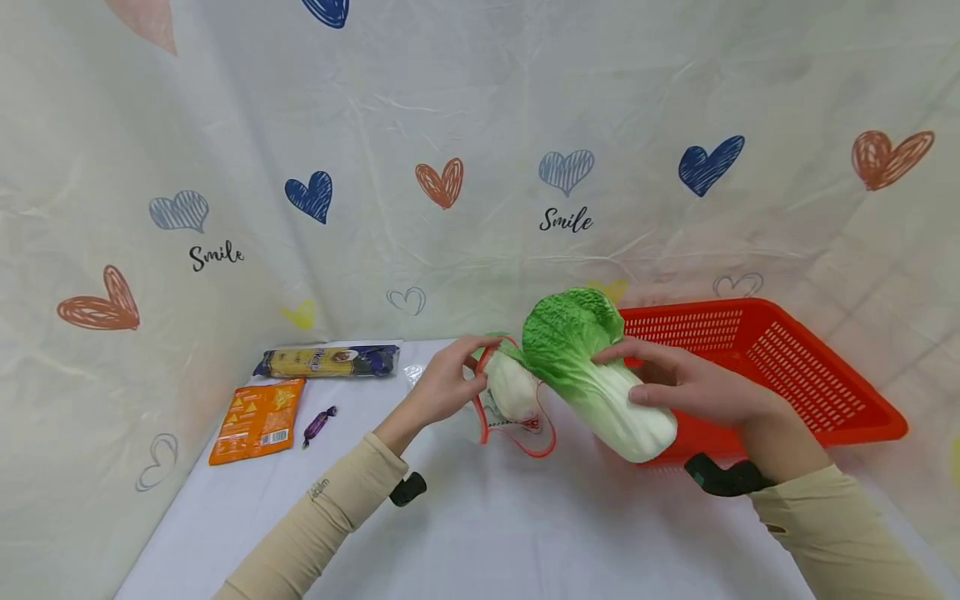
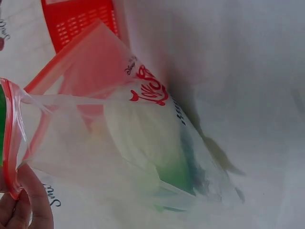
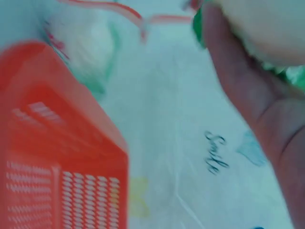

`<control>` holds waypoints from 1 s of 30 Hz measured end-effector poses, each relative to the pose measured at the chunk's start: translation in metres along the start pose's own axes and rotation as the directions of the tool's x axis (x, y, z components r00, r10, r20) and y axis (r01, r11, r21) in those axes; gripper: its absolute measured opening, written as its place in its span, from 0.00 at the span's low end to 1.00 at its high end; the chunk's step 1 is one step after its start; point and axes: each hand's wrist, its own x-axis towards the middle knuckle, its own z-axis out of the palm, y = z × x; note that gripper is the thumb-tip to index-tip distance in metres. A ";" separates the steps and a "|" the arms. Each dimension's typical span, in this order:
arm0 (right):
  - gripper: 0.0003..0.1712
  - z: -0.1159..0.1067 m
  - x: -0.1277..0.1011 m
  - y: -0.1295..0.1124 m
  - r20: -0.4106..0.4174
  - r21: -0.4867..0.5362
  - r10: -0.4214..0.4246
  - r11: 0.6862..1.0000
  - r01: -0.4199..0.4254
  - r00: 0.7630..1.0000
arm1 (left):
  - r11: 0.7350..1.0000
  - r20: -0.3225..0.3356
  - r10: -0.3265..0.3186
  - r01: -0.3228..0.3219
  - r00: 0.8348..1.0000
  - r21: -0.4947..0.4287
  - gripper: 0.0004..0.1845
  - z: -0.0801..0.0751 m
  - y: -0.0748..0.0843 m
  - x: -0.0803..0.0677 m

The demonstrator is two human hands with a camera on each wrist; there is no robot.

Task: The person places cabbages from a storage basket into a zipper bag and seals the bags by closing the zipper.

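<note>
Here the right hand (image 1: 690, 387) comes in from the near side of the red basket (image 1: 810, 367), wrist bent leftward, fingers along the far side of a cabbage (image 1: 592, 392) and thumb on its near side, parted just by the width of the stalk and holding it firmly. The cabbage tilts across the basket's left end, leafy green top up and away, white base down toward the person. Left of the basket, the left hand (image 1: 450, 379) reaches forward, thumb and fingertips pinched together on the red edge of a clear bag (image 2: 71, 138), whose mouth gapes wide, a pale vegetable (image 2: 147, 138) with green on it inside. Now the writing: red letters on the bag seem to begin "Love", the rest unclear, with smaller dark print nearby; the cloth backdrop (image 1: 495, 108) behind the basket says "Smile" in black, more than once. Farther left of the basket lie a long yellow-and-blue packet (image 1: 326, 362), its lettering too small to read, an orange packet (image 1: 258, 421) with a barcode, and a purple wrapped sweet (image 1: 319, 427).
</note>
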 end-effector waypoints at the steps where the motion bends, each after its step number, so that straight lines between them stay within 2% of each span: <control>1: 0.26 0.004 0.002 0.003 0.032 0.019 -0.040 0.999 0.039 0.999 | 1.000 0.001 0.004 -0.004 1.000 -0.003 0.32 -0.001 0.000 0.000; 4: 0.26 0.018 0.010 0.010 0.096 0.062 -0.087 0.995 0.082 0.992 | 1.000 0.017 0.008 -0.007 1.000 -0.015 0.32 -0.002 0.000 0.001; 7: 0.25 0.031 0.018 0.015 0.121 0.055 -0.027 0.998 0.020 0.992 | 1.000 0.041 0.005 -0.005 0.999 -0.022 0.31 -0.005 0.001 0.002; 10: 0.24 0.040 0.023 0.018 0.103 -0.033 0.069 0.997 -0.066 0.992 | 0.999 0.058 -0.015 0.018 0.998 -0.042 0.29 -0.007 0.002 0.002; 16: 0.23 0.049 0.028 0.017 0.031 -0.210 0.192 0.961 -0.182 0.981 | 0.995 0.077 -0.047 0.054 0.996 -0.083 0.28 -0.011 0.006 0.001; 22: 0.22 0.061 0.034 0.018 0.015 -0.292 0.211 0.936 -0.198 0.977 | 0.995 0.068 -0.040 0.046 0.997 -0.088 0.28 -0.009 0.005 0.002; 30: 0.21 0.074 0.039 0.006 0.077 -0.429 0.153 0.897 -0.106 0.985 | 0.995 0.033 -0.060 0.063 0.998 -0.082 0.29 -0.006 0.007 0.004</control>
